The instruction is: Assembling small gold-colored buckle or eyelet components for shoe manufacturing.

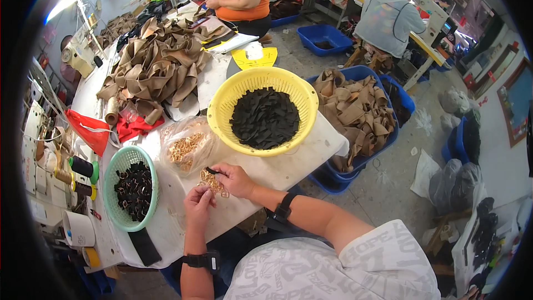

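Note:
My right hand (236,179) pinches a small black strap piece (211,171) over a little heap of gold metal buckles (212,183) on the white table (288,161). My left hand (198,201) sits just below the heap, its fingertips closed on a gold buckle. A yellow basket (222,105) of black strap pieces stands right behind my hands. A clear plastic bag (187,147) of gold buckles lies to its left. A green basket (114,172) with black pieces fitted with buckles is at my left.
A pile of tan leather cutouts (155,66) covers the far table. Thread spools (84,168) and tape rolls (78,229) line the left edge. A blue crate (383,144) of tan pieces stands on the floor to the right. Other people work at the back.

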Tool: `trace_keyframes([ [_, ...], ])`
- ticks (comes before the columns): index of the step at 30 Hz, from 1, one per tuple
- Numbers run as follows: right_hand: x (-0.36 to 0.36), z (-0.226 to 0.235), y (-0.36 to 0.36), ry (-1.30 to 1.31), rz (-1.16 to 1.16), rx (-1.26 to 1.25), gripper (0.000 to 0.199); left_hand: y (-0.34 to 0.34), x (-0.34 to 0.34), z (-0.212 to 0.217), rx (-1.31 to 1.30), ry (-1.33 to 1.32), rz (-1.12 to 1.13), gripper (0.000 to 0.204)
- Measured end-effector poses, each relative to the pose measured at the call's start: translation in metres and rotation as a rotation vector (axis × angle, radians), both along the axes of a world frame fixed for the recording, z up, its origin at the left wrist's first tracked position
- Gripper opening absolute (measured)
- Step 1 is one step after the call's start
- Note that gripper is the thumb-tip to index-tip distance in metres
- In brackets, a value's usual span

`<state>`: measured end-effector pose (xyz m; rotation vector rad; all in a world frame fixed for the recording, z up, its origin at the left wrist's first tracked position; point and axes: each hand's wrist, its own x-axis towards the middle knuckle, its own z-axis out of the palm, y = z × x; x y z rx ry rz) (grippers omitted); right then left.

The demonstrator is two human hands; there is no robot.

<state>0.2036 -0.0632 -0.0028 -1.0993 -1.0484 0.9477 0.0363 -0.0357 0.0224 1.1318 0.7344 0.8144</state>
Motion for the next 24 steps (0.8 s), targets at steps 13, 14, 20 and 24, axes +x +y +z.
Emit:
trace_keyframes([
  [13, 0.008, -0.006, -0.004, 0.093, 0.057, -0.091, 0.025, -0.006, 0.002, 0.005, 0.05, 0.118, 0.117, 0.01],
  [14, 0.007, -0.007, -0.005, 0.127, 0.047, -0.108, 0.022, -0.005, 0.001, 0.004, 0.022, 0.143, 0.103, 0.015],
  [20, 0.007, 0.011, -0.01, 0.246, 0.076, -0.165, 0.019, -0.001, -0.002, -0.002, -0.097, 0.02, 0.084, 0.025],
  [24, 0.004, 0.01, -0.007, 0.329, 0.08, -0.16, 0.02, 0.001, -0.004, -0.002, -0.137, 0.019, 0.07, 0.026],
])
